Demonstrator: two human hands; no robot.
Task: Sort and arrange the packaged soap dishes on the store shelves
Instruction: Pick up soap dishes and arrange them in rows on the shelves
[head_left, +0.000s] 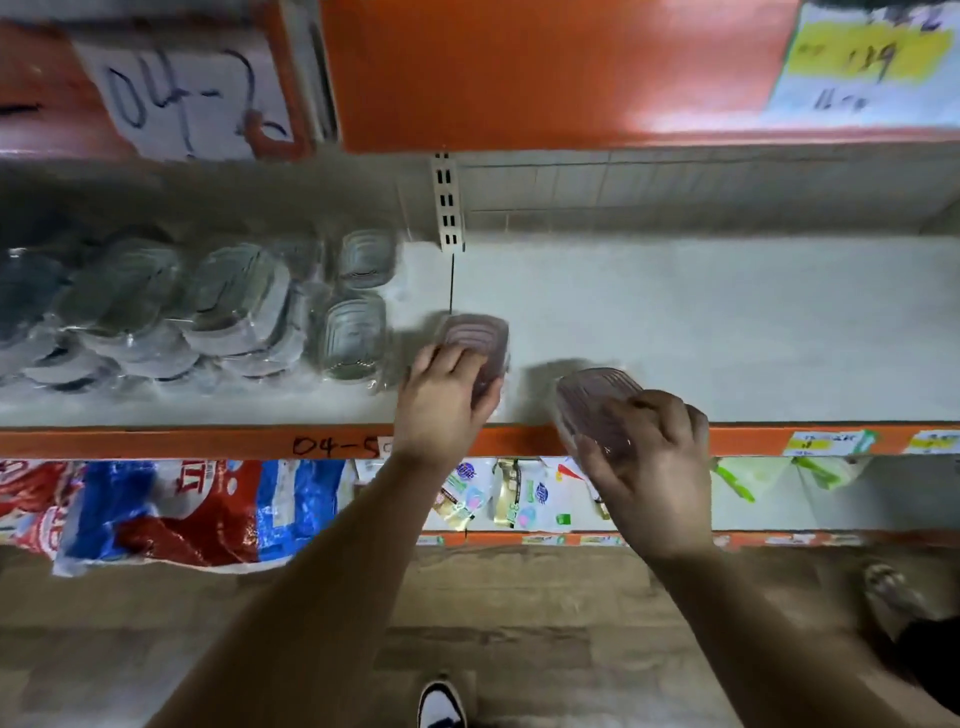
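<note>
Now, left hand (441, 410): fingers curled round a pink soap dish (475, 338) on the shelf (727, 322) beside the grey dishes (208, 301), likely grouping colours.
Right hand (649, 467): grips second pink dish (597, 400) over the shelf edge, probably queued next.

Your left hand (441, 410) grips a pink packaged soap dish (475, 338) on the white shelf (727, 322). At four o'clock from it, your right hand (649, 457) holds a second pink dish (597, 400), tilted at the shelf's front edge. Grey-green packaged dishes (208, 306) lie piled at nine o'clock.

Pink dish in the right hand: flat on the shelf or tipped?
Tipped: the pink dish slants in the right hand, over the front edge of the shelf.
</note>
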